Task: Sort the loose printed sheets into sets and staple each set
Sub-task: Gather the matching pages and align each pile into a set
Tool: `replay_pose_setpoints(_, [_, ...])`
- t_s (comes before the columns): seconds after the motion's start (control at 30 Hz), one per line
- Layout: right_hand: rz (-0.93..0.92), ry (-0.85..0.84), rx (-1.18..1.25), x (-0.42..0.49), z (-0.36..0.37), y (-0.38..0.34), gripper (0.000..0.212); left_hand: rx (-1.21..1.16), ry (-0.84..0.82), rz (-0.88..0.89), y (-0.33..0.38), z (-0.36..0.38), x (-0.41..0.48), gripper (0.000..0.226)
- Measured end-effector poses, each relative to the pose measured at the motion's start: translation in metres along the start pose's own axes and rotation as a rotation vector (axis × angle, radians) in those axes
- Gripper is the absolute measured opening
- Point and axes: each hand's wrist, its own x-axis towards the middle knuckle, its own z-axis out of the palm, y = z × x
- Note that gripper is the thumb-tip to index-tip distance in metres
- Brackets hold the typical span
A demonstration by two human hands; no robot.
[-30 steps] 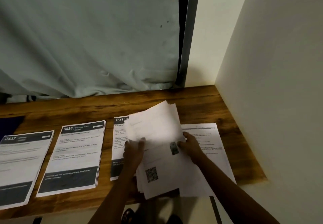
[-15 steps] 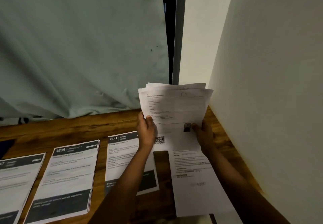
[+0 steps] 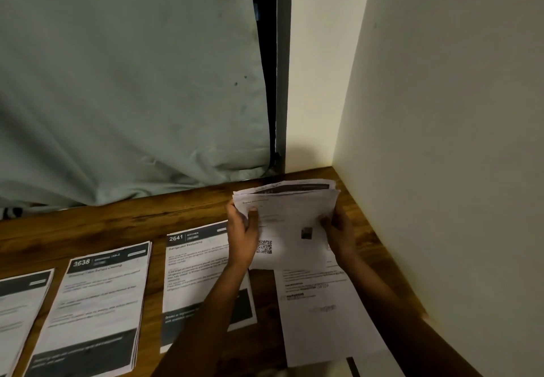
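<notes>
Lowered from where it stood half a second ago, the bundle of loose sheets [image 3: 290, 217] now hangs low over the far right corner of the tabletop [image 3: 123, 226], its top edge tipped away toward the back. The left hand [image 3: 242, 229] grips the bundle's left edge, thumb on the front page and fingers behind. The right hand [image 3: 338, 229] grips the right edge the same way. The front page shows a QR code and a small dark picture; its text is too blurred to read.

Just under the bundle a white printed sheet [image 3: 323, 315] lies flat along the right side of the tabletop. To its left lies the set headed 2641 [image 3: 194, 276], with the left forearm crossing over it. Further left is the set headed 3638 [image 3: 97, 303], several pages thick at its right edge, and a third set [image 3: 20, 312] is cut off by the picture's left border. Each of the three has dark bands at head and foot.

The tabletop is dark-stained wood with a visible grain. Behind it hangs a pale grey-green curtain [image 3: 117, 82], its hem bunched on the back edge. A grey metal post [image 3: 283, 67] stands beside a dark gap, and cream walls [image 3: 441, 141] close the corner on the right.
</notes>
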Motion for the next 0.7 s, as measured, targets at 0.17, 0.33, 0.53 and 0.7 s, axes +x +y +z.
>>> replay_pose_setpoints(0.17, [-0.043,0.066,-0.007,0.006,0.003,-0.008,0.012,0.031,0.019,0.018,0.006,0.004,0.016,0.003])
replay_pose_setpoints(0.33, [-0.132,0.121,-0.019,0.016,0.003,-0.012,0.021,-0.048,0.048,0.074,0.022,0.009,0.027,0.013])
replay_pose_setpoints(0.53, [-0.087,0.174,-0.158,0.000,0.007,0.004,0.025,0.001,0.001,-0.065,-0.010,0.021,0.007,0.034])
replay_pose_setpoints(0.7, [0.006,0.130,-0.238,0.001,0.000,0.015,0.028,0.081,-0.066,-0.141,-0.032,0.028,0.004,0.028])
